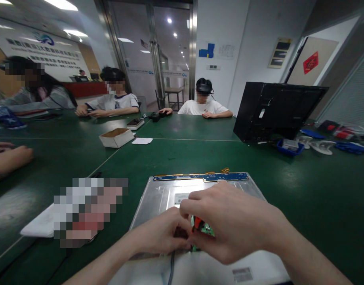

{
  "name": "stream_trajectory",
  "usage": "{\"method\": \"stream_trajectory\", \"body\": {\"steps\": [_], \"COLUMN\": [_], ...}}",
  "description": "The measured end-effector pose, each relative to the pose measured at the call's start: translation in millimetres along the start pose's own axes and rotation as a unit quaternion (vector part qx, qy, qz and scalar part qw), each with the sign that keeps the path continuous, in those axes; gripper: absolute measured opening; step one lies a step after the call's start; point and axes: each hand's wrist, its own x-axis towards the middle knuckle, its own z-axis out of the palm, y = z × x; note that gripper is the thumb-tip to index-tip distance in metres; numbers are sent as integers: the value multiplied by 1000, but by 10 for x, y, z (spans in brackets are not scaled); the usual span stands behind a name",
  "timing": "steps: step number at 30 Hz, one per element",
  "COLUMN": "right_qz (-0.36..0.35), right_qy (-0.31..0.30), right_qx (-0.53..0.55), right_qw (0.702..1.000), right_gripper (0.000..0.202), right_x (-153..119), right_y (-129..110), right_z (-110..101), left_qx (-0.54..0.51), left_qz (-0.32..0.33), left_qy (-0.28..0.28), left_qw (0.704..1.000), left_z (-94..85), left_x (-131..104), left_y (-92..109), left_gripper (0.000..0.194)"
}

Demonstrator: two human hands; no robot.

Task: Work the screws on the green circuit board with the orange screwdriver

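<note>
A metal display panel (161, 198) lies flat on the table in front of me, with a long blue circuit strip (196, 177) along its far edge. My right hand (229, 221) arches over the panel, its fingers closed around an orange-and-black tool handle (197, 222); the tool's tip is hidden. Just beneath sits a green circuit board (208, 228), mostly covered by my hands. Beside it, my left hand (171, 231) is curled with fingers pinched at the board's left side; what it grips is hidden. A grey cable (172, 269) runs toward me from under it.
A black monitor (277, 111) stands at right, near a blue tray (290, 147). A white box (116, 137) and a paper slip (142, 141) lie ahead. Left are a blurred-out item (92, 209) and another person's hand (14, 158). Several people sit around the green table (176, 158).
</note>
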Motion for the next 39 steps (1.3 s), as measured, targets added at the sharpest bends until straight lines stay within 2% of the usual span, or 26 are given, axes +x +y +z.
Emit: {"method": "stream_trajectory", "body": {"steps": [5,8,11,16,23,28,34,39], "right_qz": [8,18,29,51,48,65,58,45], "right_qy": [-23,-14,4,4,1,-1,10,6], "right_qx": [-4,-10,-19,-39,-41,-51,-60,-56], "right_qw": [1000,1000,999,998,998,997,997,997], "right_gripper": [18,13,6,12,14,11,11,11], "right_x": [-4,22,36,29,28,38,47,42], "right_y": [-38,-39,-22,1,-9,-12,-23,-35], "right_z": [-17,4,24,23,27,27,47,56], "left_qx": [-2,6,12,20,34,29,0,-16], "left_qz": [-17,-29,-27,-14,-25,-21,-34,-38], "left_qy": [-2,-1,1,7,1,20,11,1], "left_qw": [1000,1000,1000,1000,999,999,999,999], "left_z": [9,5,-11,-43,-34,-35,-23,-10], "left_x": [-3,-7,-1,19,7,4,16,9], "left_y": [-21,-7,51,151,72,92,95,105], "left_gripper": [10,9,6,5,3,5,9,5]}}
